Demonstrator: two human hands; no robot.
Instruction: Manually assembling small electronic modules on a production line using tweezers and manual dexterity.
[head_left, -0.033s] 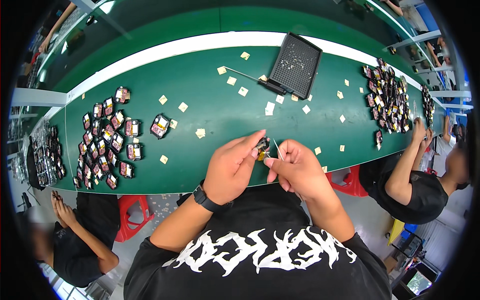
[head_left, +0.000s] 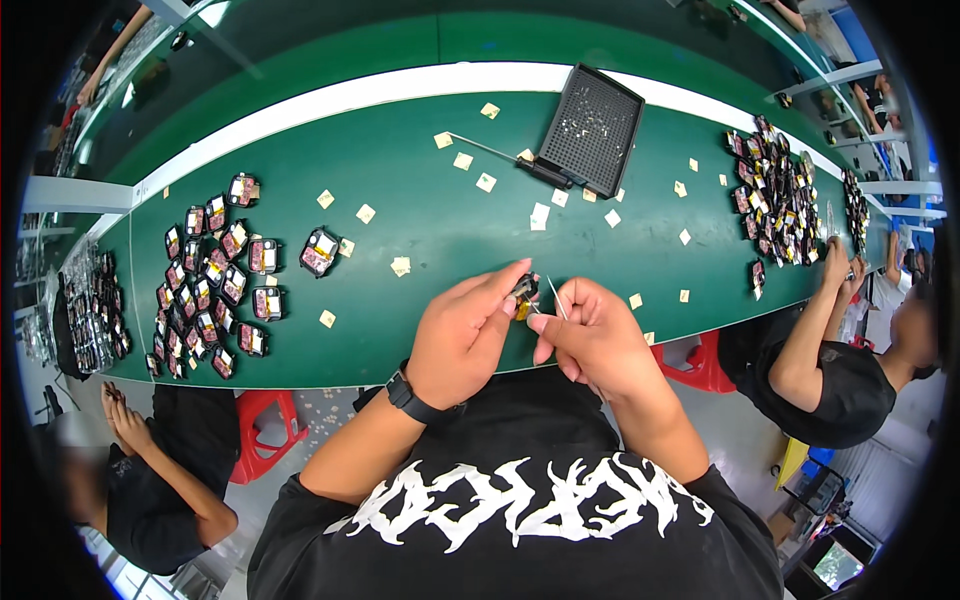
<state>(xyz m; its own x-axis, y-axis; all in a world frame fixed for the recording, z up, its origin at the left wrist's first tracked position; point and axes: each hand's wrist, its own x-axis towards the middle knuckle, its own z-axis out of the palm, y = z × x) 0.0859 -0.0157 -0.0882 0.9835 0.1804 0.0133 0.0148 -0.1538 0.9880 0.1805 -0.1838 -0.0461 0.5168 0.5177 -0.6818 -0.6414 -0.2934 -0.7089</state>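
My left hand (head_left: 465, 335) pinches a small black part with yellow and orange bits (head_left: 524, 292) between thumb and fingers, just above the near edge of the green table (head_left: 430, 200). My right hand (head_left: 595, 340) sits close beside it and grips thin metal tweezers (head_left: 556, 298). The tweezers' tip points at the part. A black watch (head_left: 405, 393) is on my left wrist.
A black mesh tray (head_left: 595, 130) lies at the far middle. Several similar parts are heaped at the left (head_left: 215, 285) and at the right (head_left: 775, 195), with one lone part (head_left: 320, 250). Small beige squares (head_left: 400, 266) are scattered about. People sit at the left (head_left: 150, 470) and right (head_left: 830, 370).
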